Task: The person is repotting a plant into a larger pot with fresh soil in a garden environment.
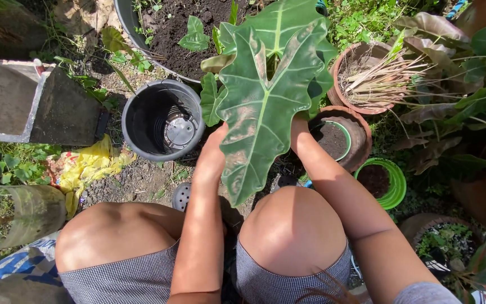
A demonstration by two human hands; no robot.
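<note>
A plant with large arrow-shaped green leaves [262,101] rises in front of me, its widest leaf hanging over my hands. My left hand [213,151] reaches under the leaf's left edge, and my right hand [299,130] goes in under its right edge. The leaf hides the fingers of both hands, so what they grip cannot be seen. An empty black plastic pot [163,119] stands just left of my left hand. My bare knees [291,225] are bent below the plant.
A big tub of dark soil [170,28] sits behind. Terracotta pots [361,135] and a small green pot [389,181] stand to the right, amid leafy plants. A concrete block [29,101], a yellow wrapper [88,166] and a clear plastic bottle [18,211] lie left.
</note>
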